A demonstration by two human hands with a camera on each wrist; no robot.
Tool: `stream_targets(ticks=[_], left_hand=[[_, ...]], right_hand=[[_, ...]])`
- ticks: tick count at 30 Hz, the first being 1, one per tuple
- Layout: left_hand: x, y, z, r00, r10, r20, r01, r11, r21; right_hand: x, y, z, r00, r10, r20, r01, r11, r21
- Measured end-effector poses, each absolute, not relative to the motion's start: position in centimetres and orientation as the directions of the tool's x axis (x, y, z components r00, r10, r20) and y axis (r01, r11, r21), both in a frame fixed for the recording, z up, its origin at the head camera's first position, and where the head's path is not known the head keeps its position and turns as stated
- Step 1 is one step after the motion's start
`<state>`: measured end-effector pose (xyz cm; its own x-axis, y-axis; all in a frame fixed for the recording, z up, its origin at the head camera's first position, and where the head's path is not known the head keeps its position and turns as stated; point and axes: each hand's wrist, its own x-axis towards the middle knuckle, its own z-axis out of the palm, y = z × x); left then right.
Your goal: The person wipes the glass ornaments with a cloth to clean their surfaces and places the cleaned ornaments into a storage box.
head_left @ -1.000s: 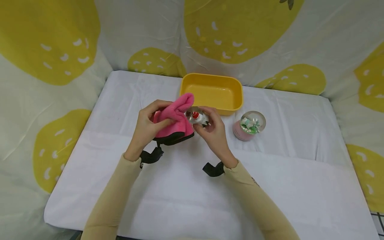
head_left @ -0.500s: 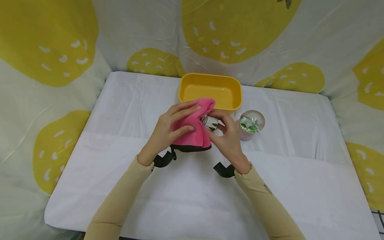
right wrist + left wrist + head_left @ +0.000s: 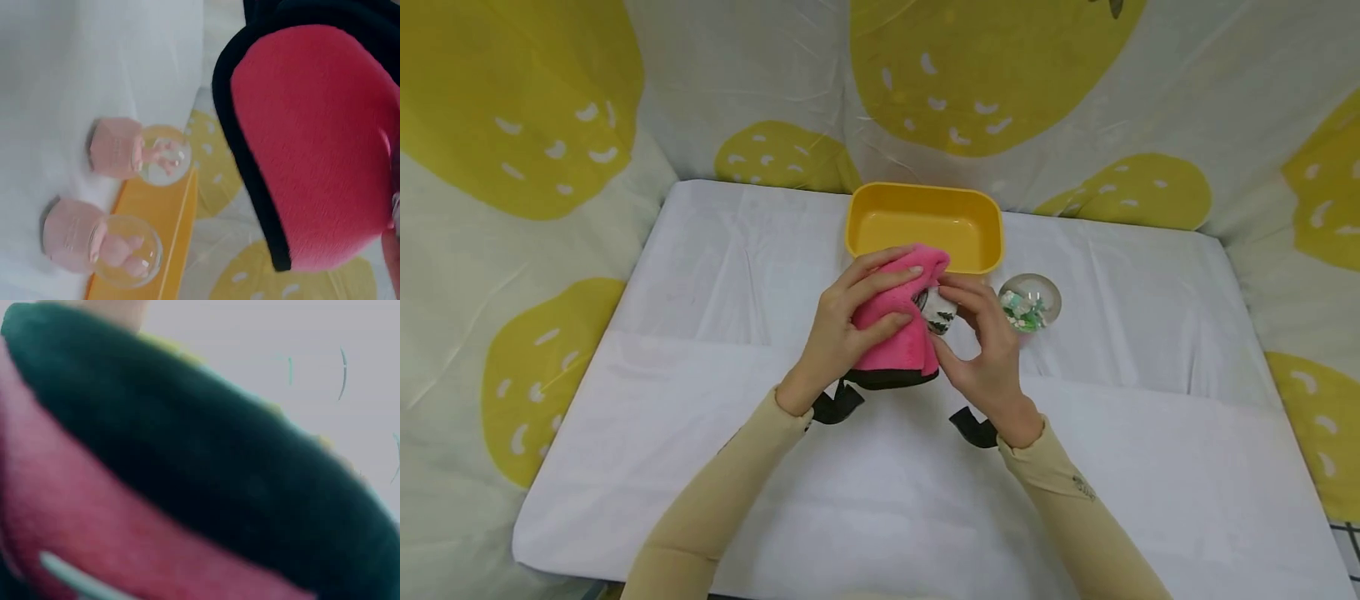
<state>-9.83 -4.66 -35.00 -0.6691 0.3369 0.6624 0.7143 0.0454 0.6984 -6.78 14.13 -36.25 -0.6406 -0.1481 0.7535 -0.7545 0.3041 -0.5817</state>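
Note:
My left hand grips a pink plush cloth with a black edge, bunched around the glass end of a small snow globe. Only the globe's white base with dark green marks shows, sticking out on the right; the dome is hidden in the cloth. Fingers and thumb of my right hand pinch that base. Up close, the left wrist view is filled by the cloth's dark border and pink pile. In the right wrist view a flap of the cloth hangs near the camera.
A yellow plastic basin stands at the back. Just right of my right hand is a snow globe with white and green flowers. Two pink-based snow globes, one nearer and one farther, stand beside the basin in the right wrist view.
Both hands have moved right with the cloth and globe. The cloth, earlier bunched beside the globe's exposed dome, now covers the dome. The right hand partly hides the flowered globe's base.

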Motion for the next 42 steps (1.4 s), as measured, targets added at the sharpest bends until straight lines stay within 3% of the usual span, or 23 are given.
stream_targets(ticks=[6, 10, 12, 15, 17, 19, 21, 25, 29, 34, 37, 42], left_hand=[[-9.5, -4.7, -34.7, -0.616, 0.422, 0.665, 0.747, 0.045, 0.663], [-9.5, -4.5, -34.5, -0.546, 0.469, 0.694, 0.792, 0.019, 0.610], [-9.5, -4.5, -34.6, -0.518, 0.488, 0.703, 0.807, 0.007, 0.590], [-9.5, -4.5, -34.9, -0.494, 0.520, 0.696, 0.815, -0.002, 0.580], [-9.4, -4.6, -35.2, -0.488, 0.538, 0.687, 0.813, -0.007, 0.583], [-9.3, -4.7, -35.4, -0.487, 0.541, 0.686, 0.813, -0.005, 0.582], [-9.2, -4.8, -35.6, -0.489, 0.528, 0.695, 0.818, 0.000, 0.575], [-9.3, -4.9, -35.6, -0.491, 0.492, 0.719, 0.828, 0.006, 0.561], [-9.3, -4.8, -35.4, -0.476, 0.489, 0.731, 0.835, -0.008, 0.550], [-9.1, -4.6, -35.2, -0.449, 0.514, 0.731, 0.851, -0.002, 0.525], [-9.0, -4.5, -35.3, -0.445, 0.519, 0.730, 0.856, 0.006, 0.517], [-9.2, -4.8, -35.3, -0.478, 0.481, 0.735, 0.833, -0.017, 0.553]], right_hand=[[-6.2, 15.2, -35.4, -0.599, -0.149, 0.787, -0.789, 0.278, -0.548], [-5.8, 15.6, -34.9, -0.685, -0.130, 0.717, -0.729, 0.124, -0.673], [-5.5, 15.7, -34.7, -0.776, -0.118, 0.619, -0.627, 0.037, -0.778], [-4.9, 15.8, -34.3, -0.927, -0.087, 0.366, -0.362, -0.053, -0.930], [-4.7, 15.9, -34.1, -0.980, -0.078, 0.181, -0.174, -0.094, -0.980], [-4.5, 15.8, -33.8, -0.994, -0.089, 0.068, -0.060, -0.082, -0.995], [-4.4, 15.8, -33.7, -0.991, -0.123, 0.061, -0.059, -0.019, -0.998], [-4.5, 15.7, -33.8, -0.958, -0.179, 0.225, -0.248, 0.118, -0.962], [-4.7, 15.8, -34.1, -0.931, -0.171, 0.322, -0.340, 0.087, -0.936], [-4.8, 15.7, -34.1, -0.979, -0.143, 0.144, -0.136, -0.065, -0.989], [-4.8, 15.8, -33.8, -0.986, -0.160, 0.047, -0.039, -0.055, -0.998], [-4.8, 16.3, -33.3, -0.952, -0.261, 0.160, -0.200, 0.136, -0.970]])
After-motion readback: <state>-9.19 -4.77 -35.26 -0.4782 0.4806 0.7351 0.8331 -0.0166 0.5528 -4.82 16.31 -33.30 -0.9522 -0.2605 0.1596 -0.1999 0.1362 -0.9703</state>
